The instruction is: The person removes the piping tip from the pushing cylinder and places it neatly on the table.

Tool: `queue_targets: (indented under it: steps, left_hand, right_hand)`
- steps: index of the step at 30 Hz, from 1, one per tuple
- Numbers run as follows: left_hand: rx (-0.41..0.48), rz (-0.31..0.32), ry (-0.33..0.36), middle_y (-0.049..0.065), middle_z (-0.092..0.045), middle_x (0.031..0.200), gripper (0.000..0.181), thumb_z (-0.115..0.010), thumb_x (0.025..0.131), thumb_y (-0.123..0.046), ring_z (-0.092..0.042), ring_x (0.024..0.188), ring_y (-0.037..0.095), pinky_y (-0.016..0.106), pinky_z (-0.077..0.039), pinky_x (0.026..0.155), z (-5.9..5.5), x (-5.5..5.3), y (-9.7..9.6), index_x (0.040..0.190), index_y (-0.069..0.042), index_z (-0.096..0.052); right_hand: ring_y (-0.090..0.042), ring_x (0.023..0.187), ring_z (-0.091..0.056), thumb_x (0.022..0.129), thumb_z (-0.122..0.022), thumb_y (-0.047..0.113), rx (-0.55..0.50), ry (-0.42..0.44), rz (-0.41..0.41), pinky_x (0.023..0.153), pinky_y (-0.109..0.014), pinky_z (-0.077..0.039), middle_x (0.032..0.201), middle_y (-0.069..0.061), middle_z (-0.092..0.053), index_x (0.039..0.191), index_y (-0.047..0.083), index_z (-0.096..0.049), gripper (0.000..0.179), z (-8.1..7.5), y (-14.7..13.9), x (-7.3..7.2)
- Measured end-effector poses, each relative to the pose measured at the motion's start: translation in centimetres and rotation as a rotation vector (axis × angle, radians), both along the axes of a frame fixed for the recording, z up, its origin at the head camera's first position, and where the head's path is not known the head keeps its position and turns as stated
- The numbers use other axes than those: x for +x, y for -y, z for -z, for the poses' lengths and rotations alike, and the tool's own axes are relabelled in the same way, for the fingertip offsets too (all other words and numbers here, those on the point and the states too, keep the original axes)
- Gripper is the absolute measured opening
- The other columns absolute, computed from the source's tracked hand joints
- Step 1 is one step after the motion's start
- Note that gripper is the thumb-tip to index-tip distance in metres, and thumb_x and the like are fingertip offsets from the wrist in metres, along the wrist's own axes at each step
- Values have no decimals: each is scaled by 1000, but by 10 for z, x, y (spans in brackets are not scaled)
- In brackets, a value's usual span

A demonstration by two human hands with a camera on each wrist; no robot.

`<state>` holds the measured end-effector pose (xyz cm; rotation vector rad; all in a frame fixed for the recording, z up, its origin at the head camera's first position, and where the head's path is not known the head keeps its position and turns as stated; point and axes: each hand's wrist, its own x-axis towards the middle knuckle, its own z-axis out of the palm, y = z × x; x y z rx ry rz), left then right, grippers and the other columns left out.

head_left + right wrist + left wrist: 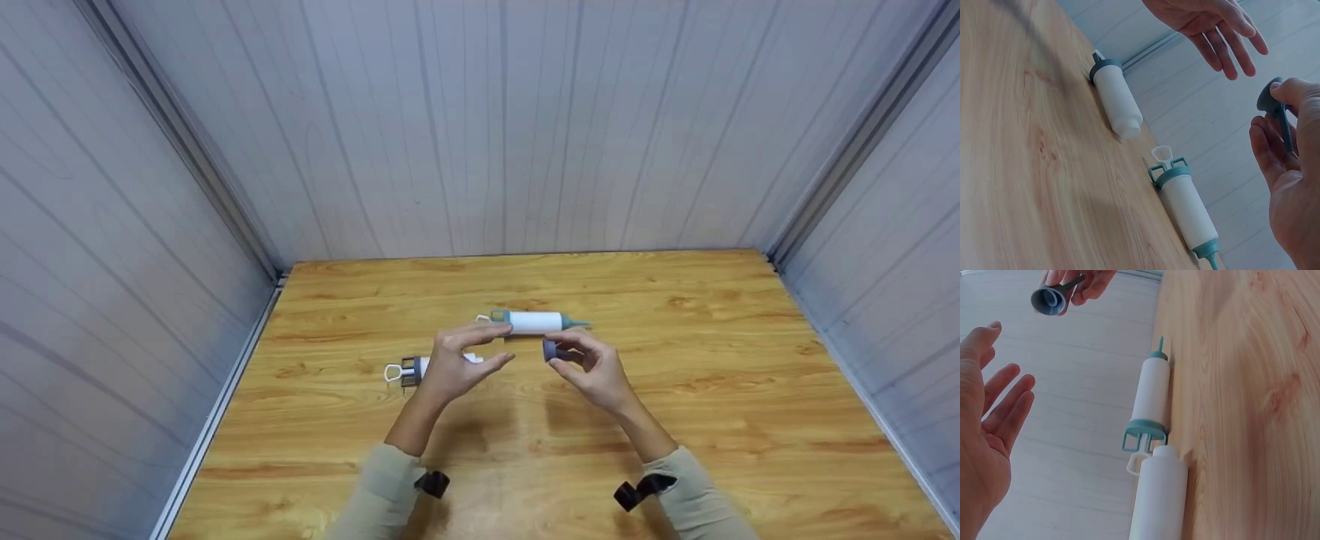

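Observation:
My right hand [600,379] pinches a dark blue-grey nozzle cap [1268,101] between thumb and fingers, above the table. Its thin spout [1285,130] points back toward the palm, and in the left wrist view the cap's hollow wide end faces out. My left hand [448,369] is raised with fingers extended and thumb apart, holding nothing. Behind and below it lies a white syringe-like dispenser [1116,95] with a dark collar and a bare white neck. A second white dispenser [536,322], with teal collar, nozzle and finger loops, lies farther back.
Both dispensers rest on their sides on the wood-grain table [720,330]. Pale panelled walls [502,135] stand behind the table and on both sides. Each sleeved wrist carries a black strap mount, one of them the right mount [637,491].

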<state>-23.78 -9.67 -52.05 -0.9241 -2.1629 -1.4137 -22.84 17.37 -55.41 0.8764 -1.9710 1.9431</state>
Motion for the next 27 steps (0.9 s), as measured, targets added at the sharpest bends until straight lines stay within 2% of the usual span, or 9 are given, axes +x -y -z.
queue_targets:
  steps: [11, 18, 27]
  left_hand:
    - [-3, 26, -37, 15, -87, 122, 29, -92, 92, -5, -86, 113, 36, 44, -72, 94, 0, 0, -14, 121, -4, -87]
    - [11, 47, 15, 14, -88, 118, 28, -91, 94, -5, -86, 108, 34, 40, -72, 91, 2, 1, -20, 122, -5, -87]
    - [10, 59, 38, 15, -88, 119, 27, -91, 95, -9, -86, 108, 34, 38, -72, 91, 2, 3, -25, 121, -5, -88]
  right_hand:
    - [-3, 111, -73, 92, -72, -24, -19, -9, -28, 95, -18, -65, 125, 14, -76, 127, -22, -69, 35, -3, 10, -1]
    - [-4, 109, -73, 93, -73, -24, -33, -9, -47, 94, -19, -66, 124, 12, -76, 127, -21, -70, 35, -3, 13, -2]
    - [-5, 110, -74, 93, -72, -24, -39, -11, -58, 94, -20, -66, 126, 12, -77, 129, -20, -71, 36, -1, 15, -2]
